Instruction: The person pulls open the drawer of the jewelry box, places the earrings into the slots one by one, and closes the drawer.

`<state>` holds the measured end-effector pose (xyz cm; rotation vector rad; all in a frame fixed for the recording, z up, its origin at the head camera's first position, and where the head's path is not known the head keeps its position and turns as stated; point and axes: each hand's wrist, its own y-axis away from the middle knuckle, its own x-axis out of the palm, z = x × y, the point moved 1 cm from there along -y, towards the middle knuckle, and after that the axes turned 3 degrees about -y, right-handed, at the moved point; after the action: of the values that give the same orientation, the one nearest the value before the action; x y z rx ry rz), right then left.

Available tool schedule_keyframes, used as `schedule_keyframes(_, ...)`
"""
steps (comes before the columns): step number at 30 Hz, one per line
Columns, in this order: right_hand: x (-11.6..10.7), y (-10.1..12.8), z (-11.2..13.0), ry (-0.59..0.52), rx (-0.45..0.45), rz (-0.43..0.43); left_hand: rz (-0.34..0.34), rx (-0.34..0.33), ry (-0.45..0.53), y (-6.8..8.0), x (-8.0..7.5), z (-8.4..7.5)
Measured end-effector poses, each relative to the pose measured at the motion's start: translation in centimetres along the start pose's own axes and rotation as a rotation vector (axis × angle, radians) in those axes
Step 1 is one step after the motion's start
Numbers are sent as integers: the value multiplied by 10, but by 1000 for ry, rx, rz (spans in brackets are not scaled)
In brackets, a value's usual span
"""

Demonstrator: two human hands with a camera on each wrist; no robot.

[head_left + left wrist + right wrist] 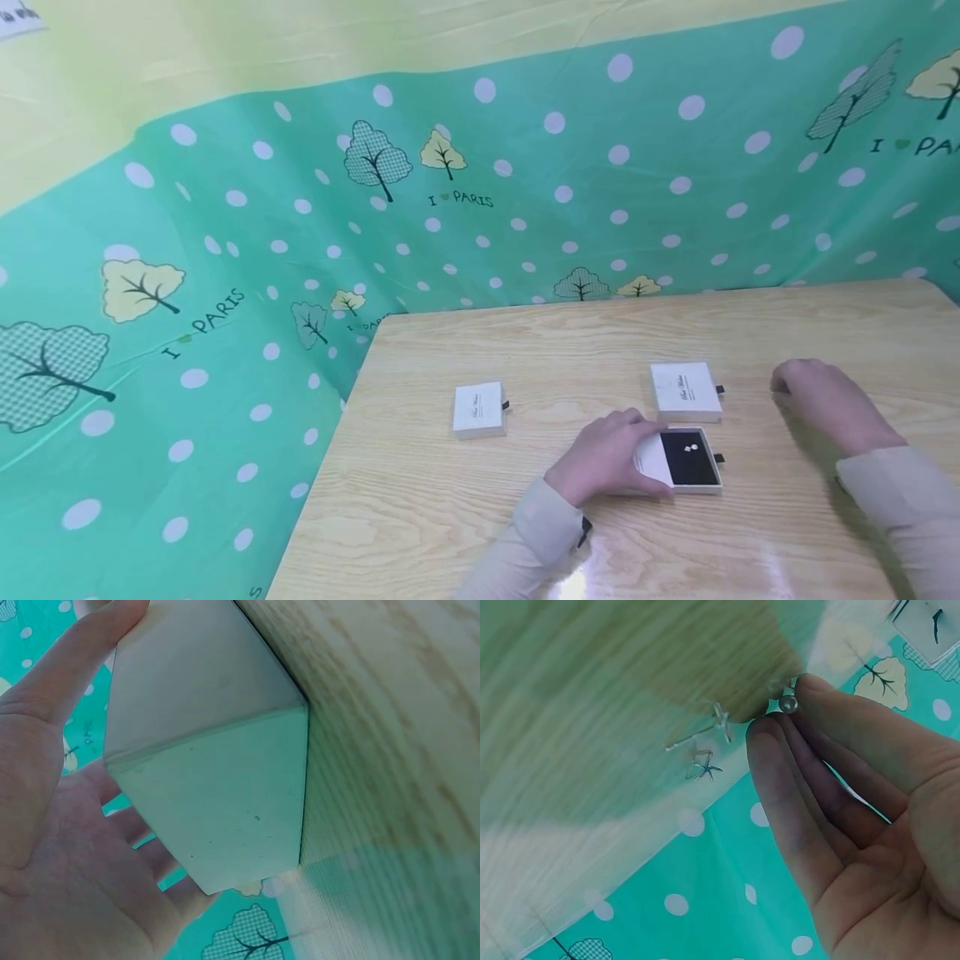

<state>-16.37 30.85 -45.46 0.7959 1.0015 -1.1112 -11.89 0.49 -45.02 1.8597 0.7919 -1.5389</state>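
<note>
My left hand (607, 454) grips the white sleeve of a small drawer box (678, 460) that lies slid open on the wooden table (525, 350). Its black insert carries two tiny pale studs (690, 448). In the left wrist view the thumb lies along the top of the box (202, 772) and the fingers (150, 847) lie along its other side. My right hand (821, 398) rests on the table to the right of the boxes. Its fingertips (780, 735) pinch a small silver stud piece (788, 703). Two small star-shaped earrings (705, 765) lie on the wood just beside those fingertips.
A shut white box (686, 392) sits just behind the open one, and another (479, 410) lies to the left. A green polka-dot cloth (450, 208) with trees hangs behind and left of the table. The table's left edge (330, 467) runs near the left box.
</note>
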Motion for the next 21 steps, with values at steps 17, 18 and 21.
schedule_keyframes(17, 3, -6, 3, -7, 30, 1, 2, -2, -9, -1, 1, 0)
schedule_keyframes(18, 3, -5, 3, -12, 34, 4, 5, -3, -5, -1, 1, 0)
schedule_keyframes(21, 4, -4, 4, -38, 46, 20, 14, -6, 5, 0, 1, 0)
